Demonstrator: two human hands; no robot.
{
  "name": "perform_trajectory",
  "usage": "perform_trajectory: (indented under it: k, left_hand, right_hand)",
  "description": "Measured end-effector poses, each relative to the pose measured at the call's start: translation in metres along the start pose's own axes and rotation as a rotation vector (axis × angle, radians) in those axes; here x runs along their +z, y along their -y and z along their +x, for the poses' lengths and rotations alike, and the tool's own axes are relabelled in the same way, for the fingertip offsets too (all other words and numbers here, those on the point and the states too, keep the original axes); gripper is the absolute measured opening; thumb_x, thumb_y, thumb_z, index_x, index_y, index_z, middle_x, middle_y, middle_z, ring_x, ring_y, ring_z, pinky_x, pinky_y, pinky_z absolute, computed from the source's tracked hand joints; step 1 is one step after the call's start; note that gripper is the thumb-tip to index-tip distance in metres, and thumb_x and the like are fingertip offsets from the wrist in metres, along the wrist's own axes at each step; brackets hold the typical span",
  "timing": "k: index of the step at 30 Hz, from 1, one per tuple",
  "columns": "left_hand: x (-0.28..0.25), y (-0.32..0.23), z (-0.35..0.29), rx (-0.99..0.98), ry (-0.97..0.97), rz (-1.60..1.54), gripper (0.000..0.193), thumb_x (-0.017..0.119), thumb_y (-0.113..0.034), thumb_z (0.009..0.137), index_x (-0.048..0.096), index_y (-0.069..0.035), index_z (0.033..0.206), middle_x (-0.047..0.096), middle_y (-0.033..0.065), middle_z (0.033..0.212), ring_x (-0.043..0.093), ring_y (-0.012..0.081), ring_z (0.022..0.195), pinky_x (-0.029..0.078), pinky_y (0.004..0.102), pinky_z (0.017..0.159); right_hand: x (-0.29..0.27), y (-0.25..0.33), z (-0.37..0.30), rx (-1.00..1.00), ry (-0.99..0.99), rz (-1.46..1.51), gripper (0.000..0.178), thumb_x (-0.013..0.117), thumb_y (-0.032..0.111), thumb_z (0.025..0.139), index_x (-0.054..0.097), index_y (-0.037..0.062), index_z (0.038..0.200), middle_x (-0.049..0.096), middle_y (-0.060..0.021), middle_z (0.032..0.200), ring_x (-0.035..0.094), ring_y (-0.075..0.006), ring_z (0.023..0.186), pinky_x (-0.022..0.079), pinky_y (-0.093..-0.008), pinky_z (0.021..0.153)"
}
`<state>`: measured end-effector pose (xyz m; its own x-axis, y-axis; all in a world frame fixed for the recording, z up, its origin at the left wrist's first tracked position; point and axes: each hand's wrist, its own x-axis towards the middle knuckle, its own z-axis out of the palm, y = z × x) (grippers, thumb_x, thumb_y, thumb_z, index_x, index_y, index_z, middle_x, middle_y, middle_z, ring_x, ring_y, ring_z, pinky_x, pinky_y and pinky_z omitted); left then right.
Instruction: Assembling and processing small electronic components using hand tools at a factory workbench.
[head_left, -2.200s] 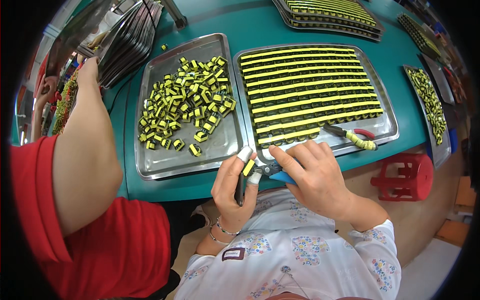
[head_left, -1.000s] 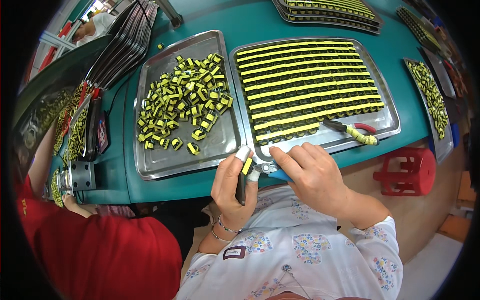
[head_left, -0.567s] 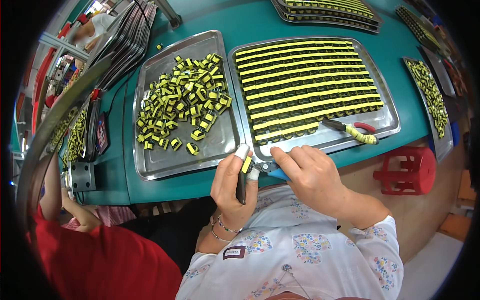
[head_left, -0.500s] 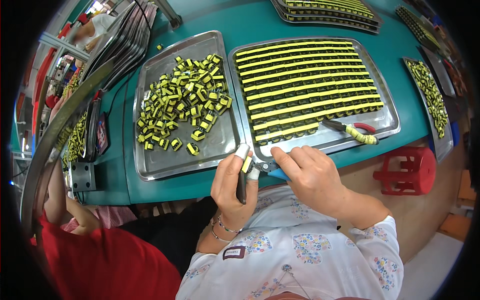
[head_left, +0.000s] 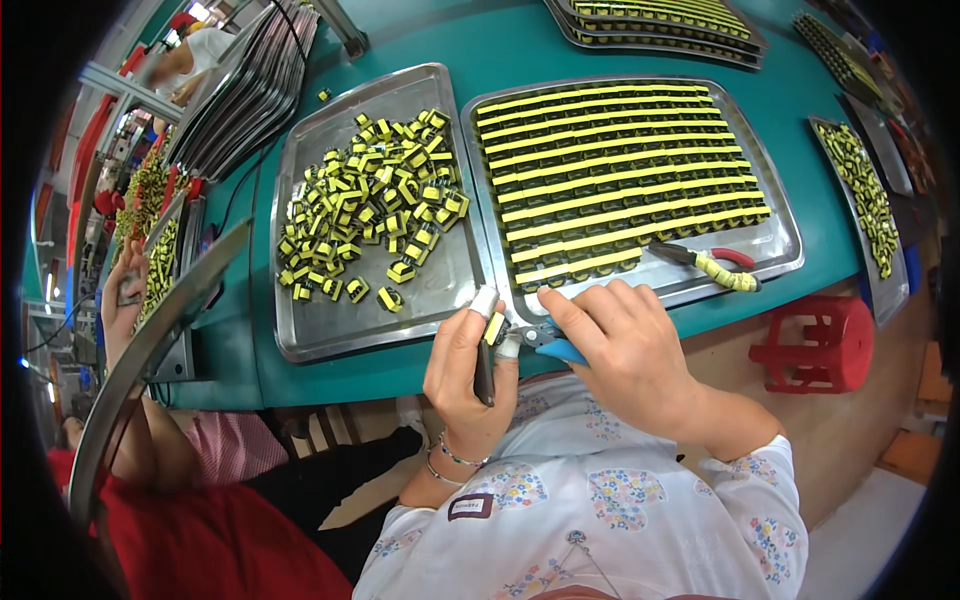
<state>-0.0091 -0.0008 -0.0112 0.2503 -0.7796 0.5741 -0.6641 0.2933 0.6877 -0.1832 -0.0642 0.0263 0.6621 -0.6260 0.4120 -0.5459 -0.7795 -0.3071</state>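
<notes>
My left hand (head_left: 465,365), with white covers on its thumb and a fingertip, is closed on a small yellow-and-black transformer (head_left: 494,328). A thin dark bar (head_left: 485,372) lies along its fingers; I cannot tell what it is. In my right hand (head_left: 635,345) are blue-handled nippers (head_left: 562,350), their jaws against the transformer, partly hidden by fingers. Beyond the hands, a metal tray (head_left: 330,335) on the left bears a loose heap of transformers (head_left: 370,210). On the right, another metal tray (head_left: 690,290) bears straight rows of them (head_left: 620,170).
Red-and-yellow-handled pliers (head_left: 718,269) lie on the right tray's near side. Stacked trays (head_left: 655,25) stand at the back of the green table (head_left: 500,45). A red stool (head_left: 815,345) is at right. A person in red (head_left: 220,535) sits at left, beside a tilted metal tray edge (head_left: 150,370).
At far left the curved metal tray edge has swung lower, and the neighbouring person's arm has shifted. In my left hand the transformer has turned slightly; my hands stay nearly in place.
</notes>
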Motion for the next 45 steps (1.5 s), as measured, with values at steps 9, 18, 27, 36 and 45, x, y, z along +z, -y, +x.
perform_trajectory:
  k: [9, 18, 27, 36, 45]
  left_hand:
    - [0.001, -0.001, -0.001, -0.017, -0.009, -0.012, 0.044, 0.069, 0.005, 0.079, 0.06, 0.009, 0.122, 0.068, 0.0221, 0.106, 0.068, 0.0332, 0.095, 0.054, 0.0378, 0.082]
    - [0.002, 0.0, -0.002, 0.002, -0.018, 0.013, 0.041, 0.066, 0.007, 0.081, 0.059, 0.009, 0.122, 0.067, 0.0199, 0.106, 0.066, 0.0277, 0.094, 0.055, 0.0328, 0.076]
    - [0.004, 0.001, -0.005, 0.016, -0.006, 0.006, 0.041, 0.063, 0.008, 0.083, 0.057, 0.008, 0.124, 0.066, 0.019, 0.11, 0.066, 0.0224, 0.096, 0.057, 0.0278, 0.071]
    - [0.006, 0.003, -0.003, 0.005, -0.013, -0.014, 0.039, 0.064, 0.008, 0.083, 0.058, 0.009, 0.122, 0.065, 0.0192, 0.108, 0.066, 0.0227, 0.096, 0.057, 0.0282, 0.072]
    - [0.003, 0.003, -0.001, -0.005, 0.0, -0.025, 0.038, 0.064, 0.009, 0.082, 0.058, 0.009, 0.119, 0.065, 0.0192, 0.107, 0.066, 0.0223, 0.093, 0.056, 0.028, 0.072]
  right_hand:
    - [0.005, 0.001, -0.001, -0.021, -0.011, -0.025, 0.042, 0.061, 0.011, 0.079, 0.062, 0.0014, 0.12, 0.055, -0.0038, 0.086, 0.052, -0.0202, 0.079, 0.039, -0.034, 0.068]
    - [0.008, 0.001, -0.003, -0.024, -0.013, -0.033, 0.042, 0.06, 0.01, 0.078, 0.062, -0.0001, 0.119, 0.053, -0.0042, 0.083, 0.052, -0.02, 0.077, 0.037, -0.0332, 0.067]
    - [0.011, 0.001, -0.006, -0.015, -0.027, -0.016, 0.042, 0.06, 0.01, 0.078, 0.061, -0.0014, 0.119, 0.052, -0.0043, 0.082, 0.051, -0.02, 0.077, 0.037, -0.0332, 0.066]
    - [0.016, 0.001, -0.007, -0.014, -0.06, -0.084, 0.042, 0.06, 0.01, 0.077, 0.062, -0.0018, 0.118, 0.051, -0.0043, 0.081, 0.05, -0.0201, 0.077, 0.037, -0.033, 0.066]
    - [0.015, 0.003, -0.006, -0.012, -0.075, -0.124, 0.042, 0.06, 0.011, 0.077, 0.063, -0.0016, 0.118, 0.051, -0.0038, 0.081, 0.05, -0.0197, 0.078, 0.037, -0.0332, 0.066]
